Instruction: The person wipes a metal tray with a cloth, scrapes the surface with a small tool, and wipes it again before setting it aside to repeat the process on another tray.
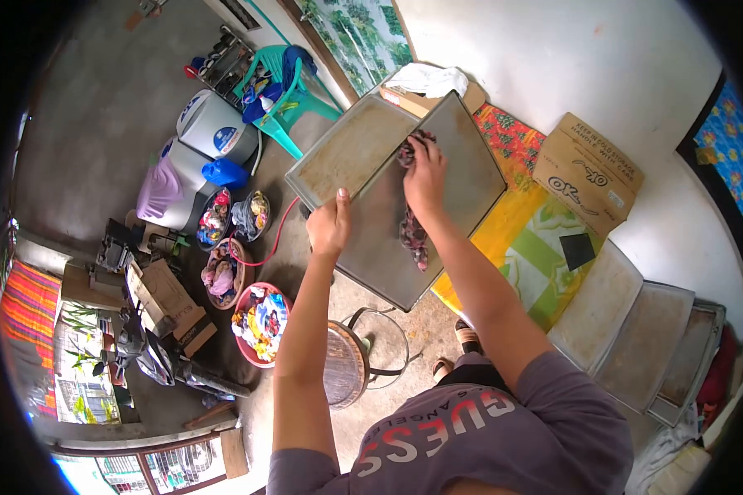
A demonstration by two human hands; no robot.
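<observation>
A large flat metal tray (371,239) with a dark rim is tilted in front of me. My left hand (330,223) grips its left edge, thumb on top and fingers hidden underneath. Pressed on the tray's upper part is my right hand (425,175), closed over a dark patterned cloth (414,235) whose loose end trails down the metal. Behind lies a second tray (351,153) with a brownish, stained surface, partly covered by the first. What supports that second tray is hidden.
Several more trays (598,309) lean at the right beside a cardboard box (588,173) and a table with a yellow-green cover (545,247). A round stool (344,363) stands below the tray. Laundry tubs (260,330), a washing machine (215,124) and a green chair (285,111) are at the left.
</observation>
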